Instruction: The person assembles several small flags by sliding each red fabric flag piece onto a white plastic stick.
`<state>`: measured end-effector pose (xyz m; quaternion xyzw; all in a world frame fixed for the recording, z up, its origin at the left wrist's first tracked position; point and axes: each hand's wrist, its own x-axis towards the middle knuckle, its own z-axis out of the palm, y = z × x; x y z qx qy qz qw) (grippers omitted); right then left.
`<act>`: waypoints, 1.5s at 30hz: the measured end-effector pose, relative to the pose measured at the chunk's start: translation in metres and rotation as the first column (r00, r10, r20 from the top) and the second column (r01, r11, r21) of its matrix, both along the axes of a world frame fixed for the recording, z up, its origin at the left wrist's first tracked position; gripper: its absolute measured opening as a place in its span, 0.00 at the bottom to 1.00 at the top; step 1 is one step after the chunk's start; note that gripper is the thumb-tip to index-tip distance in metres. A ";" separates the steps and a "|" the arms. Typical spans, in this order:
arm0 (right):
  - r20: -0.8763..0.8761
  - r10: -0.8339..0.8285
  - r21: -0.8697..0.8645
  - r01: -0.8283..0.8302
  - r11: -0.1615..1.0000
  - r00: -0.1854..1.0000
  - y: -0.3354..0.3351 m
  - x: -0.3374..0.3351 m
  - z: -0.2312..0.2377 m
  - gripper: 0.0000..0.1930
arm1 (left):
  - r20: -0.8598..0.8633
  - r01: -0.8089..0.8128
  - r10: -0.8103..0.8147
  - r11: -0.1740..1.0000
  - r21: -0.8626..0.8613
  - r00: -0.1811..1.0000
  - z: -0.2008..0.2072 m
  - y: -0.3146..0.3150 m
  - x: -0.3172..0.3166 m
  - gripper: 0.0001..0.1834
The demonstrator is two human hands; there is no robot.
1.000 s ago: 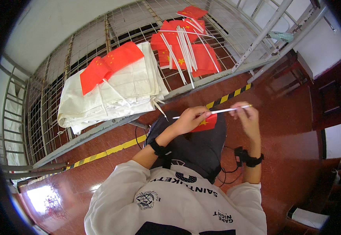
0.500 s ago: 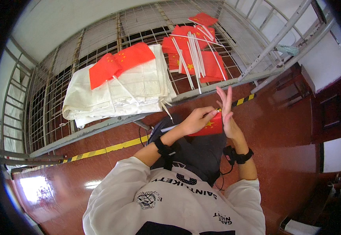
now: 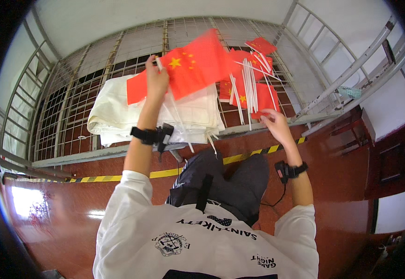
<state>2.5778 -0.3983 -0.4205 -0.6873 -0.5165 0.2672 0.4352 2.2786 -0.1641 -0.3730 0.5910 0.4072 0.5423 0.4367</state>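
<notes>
Red flag point(image 3: 202, 65) at upper centre, above the folded white cloth point(image 3: 109, 111). Left hand point(image 3: 157, 83) closed round its white stick point(image 3: 182, 120); best gripped there, fabric hanging free, uncreased. Right hand point(image 3: 275, 125), right of centre, part-curled at the flag pile point(image 3: 262, 95); hold unclear. 0.5 s ago: flag lower, 2 hands together.

Left hand point(image 3: 157, 83): bare wire mesh point(image 3: 72, 93) opens at 9 o'clock; the held red flag point(image 3: 200, 65) screens 2, its white stick point(image 3: 179, 116) 5.
Right hand point(image 3: 276, 123): flag pile point(image 3: 249, 83) blocks 11 to 12; mesh strip passable at 1; slanted bed post point(image 3: 358, 65) bars 2.
Gap: narrow, between folded white cloth point(image 3: 114, 116) and pile.
</notes>
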 end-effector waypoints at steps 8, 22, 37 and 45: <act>0.633 -0.123 -0.162 0.287 0.944 0.765 0.088 0.002 -0.017 0.17 | -0.195 -0.262 0.290 0.952 0.160 0.937 -0.058 0.061 -0.064 0.31; 0.445 -0.165 -0.073 0.220 0.973 0.880 0.051 0.014 0.000 0.14 | -0.251 0.273 -0.220 0.941 0.199 0.942 0.003 -0.109 0.026 0.19; -0.719 -0.144 -0.107 0.096 0.990 0.680 -0.036 0.013 0.034 0.10 | 0.556 0.833 -0.622 0.379 -0.403 0.552 -0.052 -0.169 0.115 0.28; -0.617 -0.016 -0.211 -0.146 0.967 0.787 -0.059 -0.008 0.008 0.09 | 0.697 0.851 -0.490 0.349 -0.393 0.523 -0.061 -0.165 0.143 0.30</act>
